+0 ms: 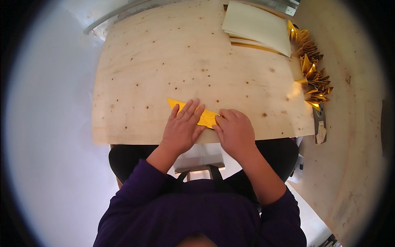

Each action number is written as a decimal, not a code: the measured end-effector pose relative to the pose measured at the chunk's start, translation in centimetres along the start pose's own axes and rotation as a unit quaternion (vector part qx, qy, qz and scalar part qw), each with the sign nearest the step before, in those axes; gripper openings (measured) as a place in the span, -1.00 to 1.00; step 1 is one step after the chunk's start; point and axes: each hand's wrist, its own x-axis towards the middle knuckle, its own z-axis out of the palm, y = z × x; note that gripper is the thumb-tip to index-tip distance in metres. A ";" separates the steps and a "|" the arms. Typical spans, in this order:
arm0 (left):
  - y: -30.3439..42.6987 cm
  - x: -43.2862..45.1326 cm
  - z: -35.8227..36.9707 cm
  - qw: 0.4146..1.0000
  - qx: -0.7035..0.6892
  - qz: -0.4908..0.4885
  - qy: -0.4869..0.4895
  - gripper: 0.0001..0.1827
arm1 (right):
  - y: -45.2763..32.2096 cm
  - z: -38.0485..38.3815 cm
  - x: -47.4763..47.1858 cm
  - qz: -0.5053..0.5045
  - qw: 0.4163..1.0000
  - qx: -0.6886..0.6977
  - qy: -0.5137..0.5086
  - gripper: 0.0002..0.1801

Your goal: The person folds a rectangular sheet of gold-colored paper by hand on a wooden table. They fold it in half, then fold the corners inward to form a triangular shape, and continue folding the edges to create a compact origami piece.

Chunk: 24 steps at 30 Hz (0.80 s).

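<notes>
A strip of folded yellow-gold paper (207,118) lies slantwise on the plywood tabletop (172,71), close to its front edge. Its left end comes to a point, and creases show in its middle. My left hand (182,126) rests palm down across the strip, fingers slightly spread, pressing it against the wood. At the strip's right end, my right hand (236,131) has thumb and fingertips closed on the paper. The curled fingers of that hand partly hide the end.
Sheets of white-backed gold paper (256,26) lie stacked at the back right. Several folded shiny gold paper pieces (311,68) form a row along the right edge. Below them lies a flat phone-like device (320,126). A board-like surface (348,117) borders the right.
</notes>
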 end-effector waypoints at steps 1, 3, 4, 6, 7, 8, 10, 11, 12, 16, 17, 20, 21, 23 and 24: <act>0.0 0.0 0.0 1.000 0.001 0.001 0.002 -0.32 | 0.0 -0.2 0.6 0.017 1.000 0.003 -0.009 -0.73; -0.1 -0.2 0.1 1.000 0.002 0.000 0.004 -0.34 | -0.3 -0.2 1.8 0.047 0.999 0.018 -0.019 -0.82; -0.1 -0.2 0.1 1.000 0.002 -0.001 0.005 -0.35 | -0.4 -0.2 2.4 0.055 0.998 0.007 -0.031 -0.82; -0.2 -0.4 0.3 1.000 0.002 -0.004 0.006 -0.37 | -1.0 0.2 3.4 0.049 0.998 -0.001 -0.029 -0.82; -0.2 -0.4 0.4 1.000 0.002 -0.004 0.007 -0.37 | -1.3 0.4 3.8 0.056 0.998 -0.009 -0.037 -0.82; -0.3 -0.4 0.5 1.000 -0.001 -0.002 0.016 -0.37 | -1.6 0.5 4.1 0.063 0.997 -0.017 -0.046 -0.81; -0.5 -0.5 0.9 0.999 0.008 0.007 0.040 -0.40 | -2.0 0.6 4.6 0.085 0.993 -0.038 -0.068 -0.80; -0.6 -0.6 1.1 0.999 0.010 0.006 0.048 -0.41 | -2.1 0.6 4.9 0.101 0.990 -0.051 -0.081 -0.79; -0.7 -0.7 1.2 0.998 0.003 0.010 0.056 -0.41 | -2.1 0.5 5.1 0.112 0.987 -0.065 -0.094 -0.79; -1.1 -0.7 1.6 0.995 -0.057 0.009 0.079 -0.43 | -2.4 0.4 6.0 0.125 0.979 -0.076 -0.140 -0.74; -1.2 -0.7 1.6 0.993 -0.078 0.012 0.088 -0.43 | -2.4 0.4 6.1 0.125 0.978 -0.081 -0.147 -0.74; -2.1 -0.8 1.2 0.954 -0.258 0.019 0.152 -0.45 | -2.2 0.3 6.3 0.131 0.976 -0.068 -0.160 -0.74; -2.2 -1.1 1.0 0.944 -0.271 0.018 0.187 -0.46 | -2.1 0.2 6.4 0.137 0.976 -0.056 -0.161 -0.74; -2.4 -1.9 0.7 0.922 -0.295 0.004 0.250 -0.47 | -1.9 0.3 6.5 0.150 0.972 -0.045 -0.173 -0.74; -2.4 -2.4 0.5 0.915 -0.306 0.002 0.264 -0.49 | -1.9 0.4 6.5 0.158 0.971 -0.036 -0.178 -0.74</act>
